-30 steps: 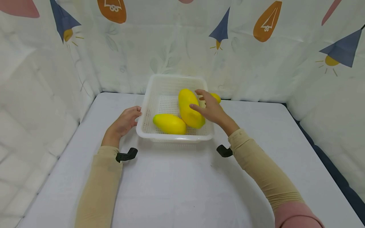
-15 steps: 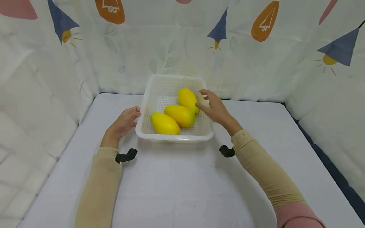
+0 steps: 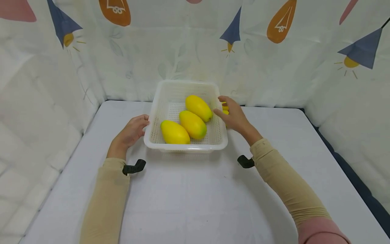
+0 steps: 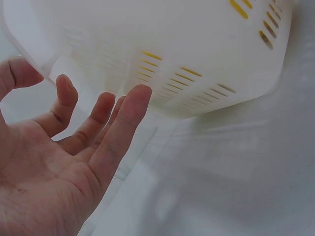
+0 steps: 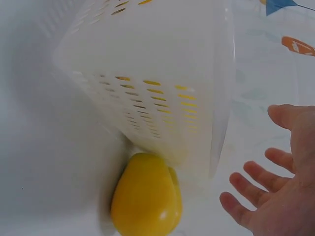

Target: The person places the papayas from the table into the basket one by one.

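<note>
Three yellow mangoes (image 3: 193, 124) lie side by side in a white plastic basket (image 3: 186, 147) with slotted walls. My left hand (image 3: 133, 129) is at the basket's left rim; in the left wrist view its thumb meets the rim and its loosely bent fingers (image 4: 120, 128) stand along the outer wall. My right hand (image 3: 236, 117) hovers at the right rim, fingers spread and nothing held. Beside the basket's right wall, partly behind this hand in the head view, more yellow shows. The right wrist view gives it as a mango (image 5: 145, 199) on the table, overlapping another yellow shape.
The basket stands near the back of a white-covered table (image 3: 189, 196). Printed white cloth (image 3: 189, 47) hangs close behind it and along both sides. A black device (image 3: 134, 167) is strapped at the left wrist, another (image 3: 245, 161) at the right.
Mangoes in the basket have shifted left and toward the front, and three now show separately. My right hand has drawn back to the right, off the mangoes. The left hand stays at the rim.
</note>
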